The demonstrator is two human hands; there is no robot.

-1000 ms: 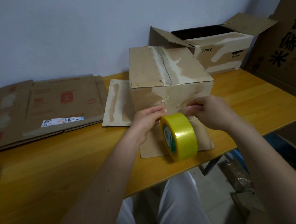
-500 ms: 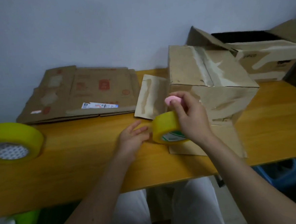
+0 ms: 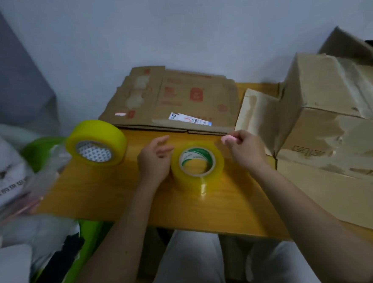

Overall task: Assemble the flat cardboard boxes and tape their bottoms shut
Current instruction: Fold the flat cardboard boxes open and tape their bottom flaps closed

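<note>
Boxes wait on a wooden surface (image 3: 230,206) while two bare hands work at its middle. Right hand (image 3: 247,151): fingers pinched around a small pink object (image 3: 229,139), possibly a cutter, though blur hides its shape. Left hand (image 3: 154,158): fingers loose and slightly curled, grasping nothing, just beside a clear tape roll (image 3: 197,165) lying flat between the two hands. A larger yellow roll (image 3: 96,143) sits tilted near the surface's left edge. Behind the hands lies a stack of flat boxes (image 3: 174,101) against the wall. To the right stands an assembled box (image 3: 332,120), its flaps spread on the surface. Pale bags (image 3: 4,176) pile up at far left.
</note>
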